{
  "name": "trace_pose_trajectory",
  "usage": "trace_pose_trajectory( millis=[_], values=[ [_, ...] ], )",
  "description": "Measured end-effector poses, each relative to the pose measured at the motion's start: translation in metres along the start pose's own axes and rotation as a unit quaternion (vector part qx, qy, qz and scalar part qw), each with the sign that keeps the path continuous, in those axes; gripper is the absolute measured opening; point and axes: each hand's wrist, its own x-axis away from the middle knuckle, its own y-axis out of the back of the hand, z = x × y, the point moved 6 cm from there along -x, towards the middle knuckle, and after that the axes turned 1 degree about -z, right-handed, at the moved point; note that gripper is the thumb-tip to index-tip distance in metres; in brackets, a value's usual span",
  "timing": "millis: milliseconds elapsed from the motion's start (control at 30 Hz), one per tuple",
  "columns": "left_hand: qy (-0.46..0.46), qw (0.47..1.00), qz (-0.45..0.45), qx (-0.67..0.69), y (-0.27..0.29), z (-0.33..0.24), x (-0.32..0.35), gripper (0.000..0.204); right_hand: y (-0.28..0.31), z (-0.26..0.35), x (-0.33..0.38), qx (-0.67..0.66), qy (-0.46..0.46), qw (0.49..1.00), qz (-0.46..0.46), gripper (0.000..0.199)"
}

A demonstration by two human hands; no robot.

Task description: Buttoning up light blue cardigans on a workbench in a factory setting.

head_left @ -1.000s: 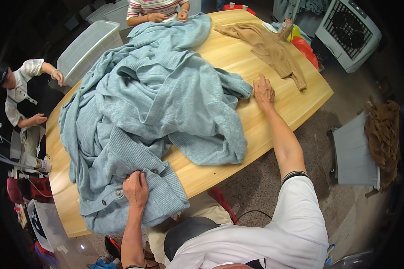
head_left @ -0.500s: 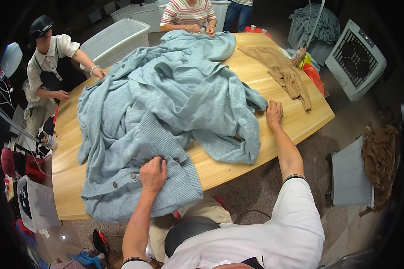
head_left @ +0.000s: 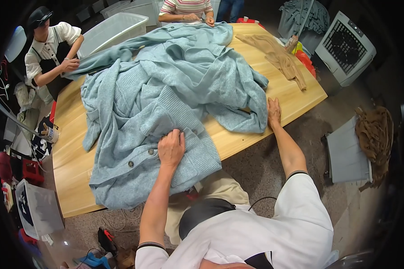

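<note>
A large pale-blue knitted cardigan [head_left: 166, 103] lay spread over most of the wooden worktop [head_left: 72, 166], rumpled in folds, its buttoned front band and ribbed hem hanging toward the near edge at about 7 o'clock of the picture. The left hand [head_left: 171, 148] pressed down on the ribbed hem panel just past the row of dark buttons [head_left: 141, 158] — fingers curled and bunched into the knit, so its grip was closed on a fold of the cardigan, seemingly to pin that corner in place. The right hand [head_left: 274, 112] lay flat at about 3 o'clock from the left one, fingers together and stretched out, palm on the bare wood right beside the cardigan's far corner; nothing was held in it, and it looked to be steadying the cloth's edge or bracing the person's lean over the worktop.

With both arms wide apart, the garment sat stretched between them, which would suit smoothing it flat.

At 1 o'clock a tan garment [head_left: 278, 56] lay on its own, well apart from the blue one. Across the worktop at 12 o'clock another person in a striped top [head_left: 186, 6] had hands at the cardigan's far end, and at 10 o'clock a person in a white shirt [head_left: 45, 49] held a sleeve — so the knit was tended from three sides. A clear plastic bin [head_left: 114, 29] stood beyond, and a white fan unit [head_left: 345, 47] on the floor at 2 o'clock.
</note>
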Motion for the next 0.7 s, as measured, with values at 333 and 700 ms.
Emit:
trace_pose_trajectory(
  millis=[333, 700],
  values=[
    [-0.001, 1.000, 0.004, -0.005, -0.001, -0.002, 0.001, 0.017, -0.001, -0.010, -0.004, -0.002, 0.007, 0.999, -0.033, 0.045],
    [-0.008, 1.000, 0.005, -0.018, 0.000, -0.004, -0.002, 0.016, 0.002, -0.001, -0.001, 0.003, 0.013, 0.998, -0.059, 0.041]
  ],
)
